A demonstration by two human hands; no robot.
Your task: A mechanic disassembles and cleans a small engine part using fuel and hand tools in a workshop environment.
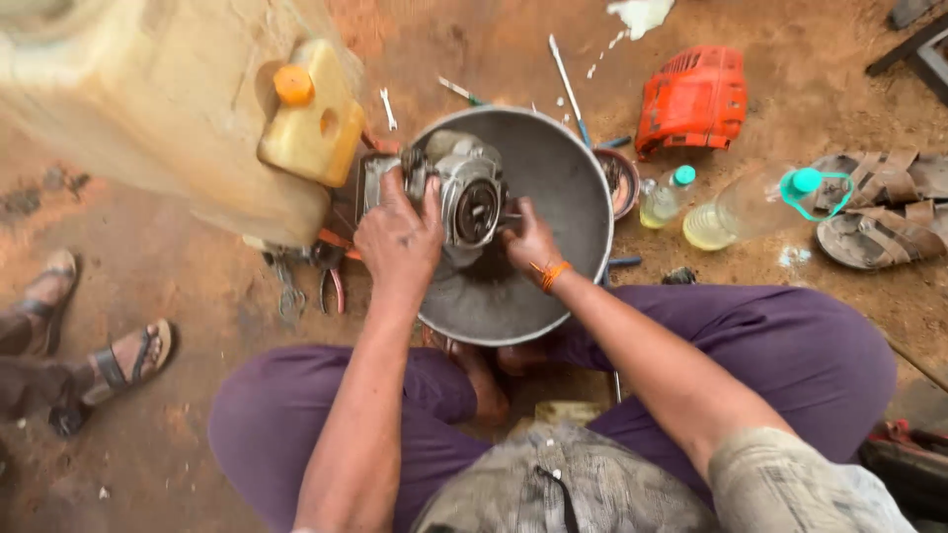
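Seen from the head camera, a person sits cross-legged on reddish dirt, purple trousers spread to either side, working over a grey metal basin (563, 178) set on the ground just beyond the knees. The left hand (398, 240) has its fingers wrapped over the near left side of a small grey engine block (464, 188), holding it above the basin's left rim. The right hand (530, 242), an orange band at its wrist, touches the block's right side with curled fingers; whether they pinch anything I cannot tell. Left of the basin stands a yellow jerrycan (314, 123) with an orange cap, with pliers (331, 281) on the ground nearer. To the far right lie an orange engine cover (693, 99), two clear bottles (736, 205) and worn sandals (879, 212). Another person's sandalled feet (123, 357) show at the left edge.
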